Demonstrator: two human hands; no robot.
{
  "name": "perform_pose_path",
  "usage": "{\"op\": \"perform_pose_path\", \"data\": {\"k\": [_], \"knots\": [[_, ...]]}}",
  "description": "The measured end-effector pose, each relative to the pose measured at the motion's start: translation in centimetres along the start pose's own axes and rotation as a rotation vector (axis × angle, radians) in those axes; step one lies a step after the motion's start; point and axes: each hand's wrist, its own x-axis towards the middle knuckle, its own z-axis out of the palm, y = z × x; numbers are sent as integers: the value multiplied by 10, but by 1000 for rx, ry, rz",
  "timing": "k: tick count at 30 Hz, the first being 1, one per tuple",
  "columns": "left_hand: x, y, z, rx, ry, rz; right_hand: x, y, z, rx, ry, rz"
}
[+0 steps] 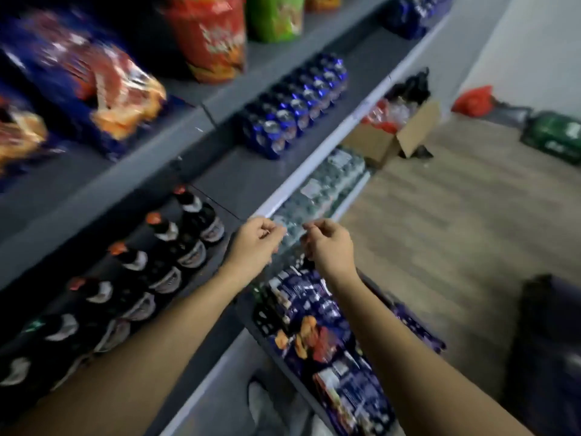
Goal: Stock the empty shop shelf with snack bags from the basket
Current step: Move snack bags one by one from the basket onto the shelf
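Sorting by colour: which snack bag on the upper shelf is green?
The glossy green snack bag, upright just right of the glossy red-orange snack bag; the dark blue snack bags sit further left.

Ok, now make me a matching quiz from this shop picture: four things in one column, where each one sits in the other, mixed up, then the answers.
Things:
1. dark bottles
2. cardboard box
3. orange snack bag
4. purple snack bags

Places:
A. on the floor
B. on the upper shelf
C. in the basket
D. in rows on the middle shelf

Pairs: 1-D, 2-A, 3-B, 4-C
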Motion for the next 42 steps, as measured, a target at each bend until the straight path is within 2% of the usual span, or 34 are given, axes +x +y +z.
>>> {"op": "perform_pose_path", "data": {"k": [6, 10, 14, 22, 25, 29, 33, 36, 39, 42], "knots": [[6, -106, 88, 141, -246, -288, -2, 135, -46, -46, 77, 333], [17, -167, 121, 235, -169, -447, -2, 199, -51, 15, 96, 489], [39, -201, 136, 64, -6, -784, 2, 241, -44, 47, 90, 571], [70, -228, 146, -313, -10, -1047, 7, 264, -42, 27, 66, 616], [67, -220, 140, -455, -15, -1036, 14, 255, -42, 48, 63, 611], [54, -201, 127, -578, -86, -927, 30, 235, -40, 122, 130, 565], [37, -168, 103, -502, -212, -734, 48, 200, -40, 169, 152, 492], [32, -134, 78, -478, -217, -593, 54, 159, -36, 227, 32, 423], [30, -90, 47, -484, -145, -448, 56, 107, -26, 324, -149, 345], [26, -41, 6, -556, -70, -279, 55, 47, -10, 388, -238, 201]]}}
